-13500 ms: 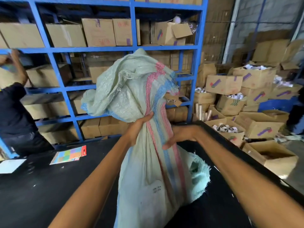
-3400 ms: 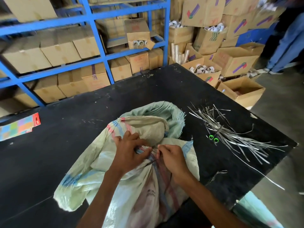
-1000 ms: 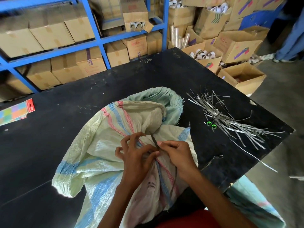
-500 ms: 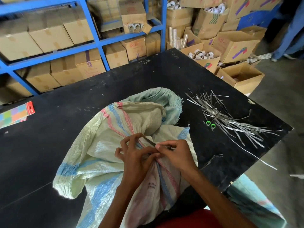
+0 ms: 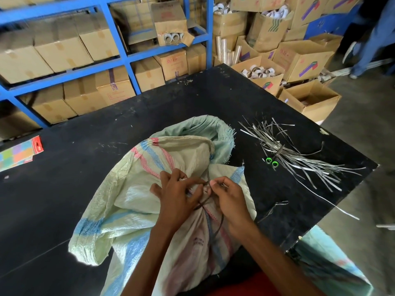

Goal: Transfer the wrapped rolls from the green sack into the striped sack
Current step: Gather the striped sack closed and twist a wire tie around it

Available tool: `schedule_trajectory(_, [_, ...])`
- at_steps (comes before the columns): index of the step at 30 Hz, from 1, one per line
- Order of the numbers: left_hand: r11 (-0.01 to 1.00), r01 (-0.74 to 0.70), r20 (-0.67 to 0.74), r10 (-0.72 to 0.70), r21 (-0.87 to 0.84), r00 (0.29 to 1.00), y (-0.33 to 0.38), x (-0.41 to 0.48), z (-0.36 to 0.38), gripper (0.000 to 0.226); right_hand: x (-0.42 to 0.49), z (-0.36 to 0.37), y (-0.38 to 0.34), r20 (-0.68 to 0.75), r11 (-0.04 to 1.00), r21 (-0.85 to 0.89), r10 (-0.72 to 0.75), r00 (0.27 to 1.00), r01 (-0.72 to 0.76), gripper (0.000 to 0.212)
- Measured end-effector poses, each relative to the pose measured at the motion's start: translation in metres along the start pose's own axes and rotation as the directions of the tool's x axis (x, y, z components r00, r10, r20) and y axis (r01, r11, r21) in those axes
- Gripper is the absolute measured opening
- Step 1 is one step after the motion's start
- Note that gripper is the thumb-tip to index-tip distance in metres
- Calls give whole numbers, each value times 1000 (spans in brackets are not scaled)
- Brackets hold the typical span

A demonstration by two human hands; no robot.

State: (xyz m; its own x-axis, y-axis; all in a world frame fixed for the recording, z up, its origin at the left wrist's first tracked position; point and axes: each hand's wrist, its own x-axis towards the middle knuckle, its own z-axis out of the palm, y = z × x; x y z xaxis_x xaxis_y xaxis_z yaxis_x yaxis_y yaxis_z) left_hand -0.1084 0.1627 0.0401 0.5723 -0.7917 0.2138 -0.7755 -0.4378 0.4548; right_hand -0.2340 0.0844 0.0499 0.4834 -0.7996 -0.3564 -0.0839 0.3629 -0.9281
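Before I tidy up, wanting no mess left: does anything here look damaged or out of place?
The shelf carton is torn open at its front, rolls showing. Loose silver strips lie strewn across the black table.

Bare forearms (image 5: 149, 253); red garment (image 5: 245, 286) below them

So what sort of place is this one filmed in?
Most likely a warehouse or packing stockroom: blue metal shelving stacked with taped cardboard boxes, open cartons of rolls piled nearby, and a black worktable bearing a striped sack.

Coarse woven plastic striped sack (image 5: 149, 189), matt black table (image 5: 85, 163), cardboard boxes (image 5: 64, 52)
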Motion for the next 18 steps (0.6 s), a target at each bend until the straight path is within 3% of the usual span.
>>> schedule_trajectory(5, [998, -53, -27, 53, 15, 998, 4, 2, 2, 23, 10, -3, -2, -110, 962, -238, -163, 980, 133, 16])
schedule_trajectory(10, [989, -112, -87, 120, 91, 989, 10, -4, 6, 14, 12, 1, 6, -170, 993, -113, -57, 984, 38, 23])
schedule_trajectory(18, [996, -79, -120, 84, 50, 989, 15, -4, 7, 11, 11, 1, 9, -219, 979, -192, -113, 969, 71, 24])
